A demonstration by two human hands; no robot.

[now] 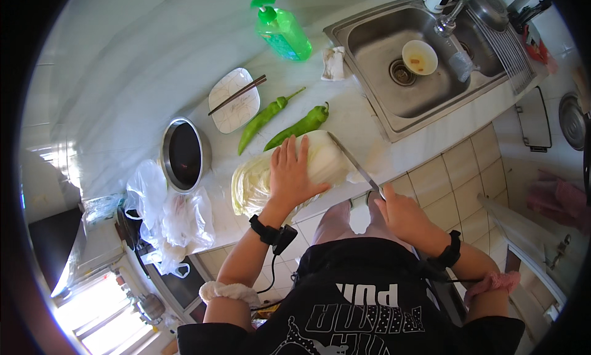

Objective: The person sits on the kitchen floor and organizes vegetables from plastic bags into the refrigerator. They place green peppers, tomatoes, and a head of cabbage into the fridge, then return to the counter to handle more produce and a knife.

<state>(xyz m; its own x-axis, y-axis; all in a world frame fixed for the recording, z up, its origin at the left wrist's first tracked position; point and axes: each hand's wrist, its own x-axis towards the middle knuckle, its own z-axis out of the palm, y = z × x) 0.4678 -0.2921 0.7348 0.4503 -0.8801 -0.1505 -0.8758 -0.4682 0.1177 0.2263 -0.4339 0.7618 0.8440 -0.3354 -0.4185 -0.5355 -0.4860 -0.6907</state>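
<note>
A napa cabbage (330,158) lies on its side on the pale countertop (221,212), near the front edge. My left hand (291,172) rests on top of it with the fingers spread, pressing on the leaves. In my right hand (401,212) is the handle of a kitchen knife (354,163). Its blade runs along the white stem end of the cabbage; whether it has cut in, I cannot tell. Two long green peppers, one farther back (261,124) and one nearer (298,126), lie just behind the cabbage.
A patterned plate (226,110) carries chopsticks (238,94). Left of it stand a metal bowl of dark liquid (184,156) and plastic bags (171,216). A green pump bottle (286,34) and a folded cloth (333,63) are behind. The steel sink (369,45) holds a bowl (427,50).
</note>
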